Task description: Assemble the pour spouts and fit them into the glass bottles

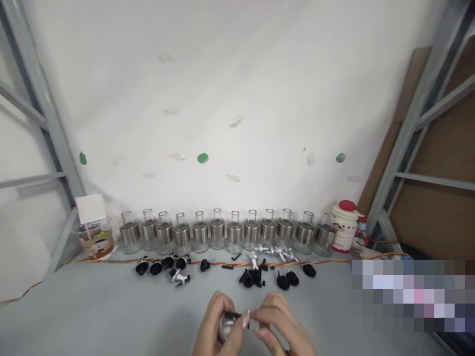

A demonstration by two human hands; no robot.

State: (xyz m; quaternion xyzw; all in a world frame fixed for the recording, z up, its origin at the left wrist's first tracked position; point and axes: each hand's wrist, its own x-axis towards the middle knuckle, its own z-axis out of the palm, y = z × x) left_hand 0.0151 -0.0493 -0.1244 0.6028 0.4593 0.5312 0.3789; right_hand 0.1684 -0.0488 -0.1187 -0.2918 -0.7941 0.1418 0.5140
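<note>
Low in the middle of the view, my left hand is closed around a small rounded silver part with a black strip on its upper side. Its thumb presses on the black strip. My right hand is just beside it, thumb and fingers bent together at the part's right end. What those fingertips pinch, if anything, is hidden. Beyond the hands lie loose black caps, black rings and a silver-and-black spout. More silver spouts lie before the bottles.
Several glass bottles with steel sleeves stand in a row along the wall. A plastic drink cup is at the left, a cream jar with a red lid at the right. A red-yellow wire crosses the grey table.
</note>
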